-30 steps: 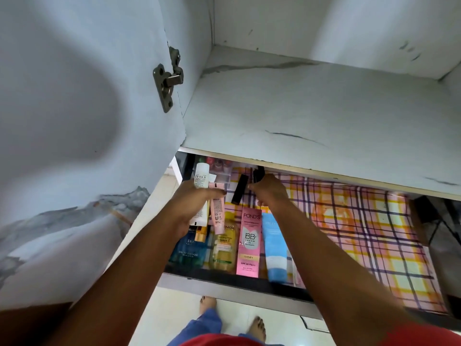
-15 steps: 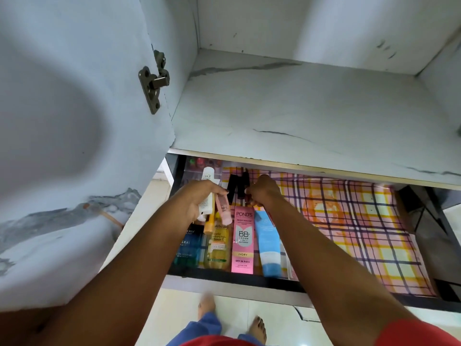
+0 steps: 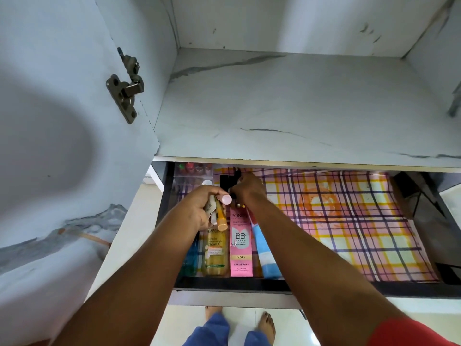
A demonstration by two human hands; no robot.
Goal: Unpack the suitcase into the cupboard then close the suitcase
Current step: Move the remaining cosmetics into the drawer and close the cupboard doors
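Nearest: bare feet (image 3: 267, 325) on pale floor tile, blue trouser leg (image 3: 212, 330), red sleeve (image 3: 409, 333) at lower rt.

Both forearms reach up into pulled-out drawer (image 3: 224, 285) under marble-look cupboard shelf (image 3: 287, 108). Drawer lined w/ pink-yellow plaid liner (image 3: 349, 221).

Front-left of drawer, lying flat side by side: blue-green bottle (image 3: 190, 258) (mostly hidden), yellow Garnier bottle (image 3: 215, 253), pink Pond's BB cream box (image 3: 240, 245), blue-white tube (image 3: 268, 258).

Left hand (image 3: 199, 211) above the Garnier bottle, fingers curled round a bundle: orange tube (image 3: 220, 218), a white tube (image 3: 210, 208) & a pink-capped tube (image 3: 226, 199), cap pointing toward rt hand. Exact count in bundle unclear.

Right hand (image 3: 250, 188) just beyond, near drawer's back-left, fingertips pinched on small black item (image 3: 232, 196); more black sticks (image 3: 228, 178) upright next to it. Can't tell what they are.

Further back, left corner: clear case w/ small red/green bottles (image 3: 192, 168), blurred.

Far: shelf above, door hinge (image 3: 126, 93) on open cupboard door (image 3: 62, 121) at left. Suitcase not in view.
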